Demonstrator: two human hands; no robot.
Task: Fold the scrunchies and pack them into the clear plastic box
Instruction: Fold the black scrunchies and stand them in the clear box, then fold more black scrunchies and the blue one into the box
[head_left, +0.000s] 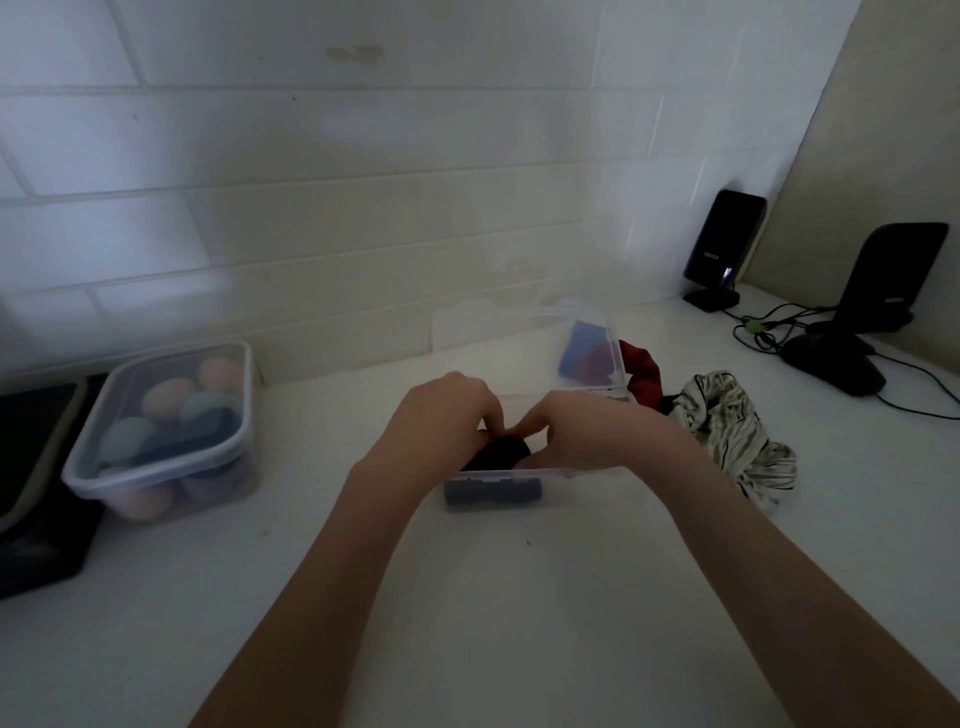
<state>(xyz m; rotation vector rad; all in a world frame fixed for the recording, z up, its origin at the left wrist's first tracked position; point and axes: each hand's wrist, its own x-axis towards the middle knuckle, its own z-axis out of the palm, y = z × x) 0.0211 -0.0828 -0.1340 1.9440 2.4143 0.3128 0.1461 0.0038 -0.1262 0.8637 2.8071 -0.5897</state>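
Black, soft scrunchie (501, 451) sits at the near end of the clear rigid plastic box (592, 470), pinched by left hand (447, 415) and right hand (582, 431) together; striped satin scrunchie (737, 431) lies crumpled just beside.

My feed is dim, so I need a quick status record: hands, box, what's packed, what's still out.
left hand: grips black scrunchie over box
right hand: pinches the same scrunchie
clear box: open, on white counter
inside, far end: blue item, red item
inside, near end: dark roll
still out, right of box: red scrunchie, striped scrunchie
left side: lidded tub, rounded pastel items inside
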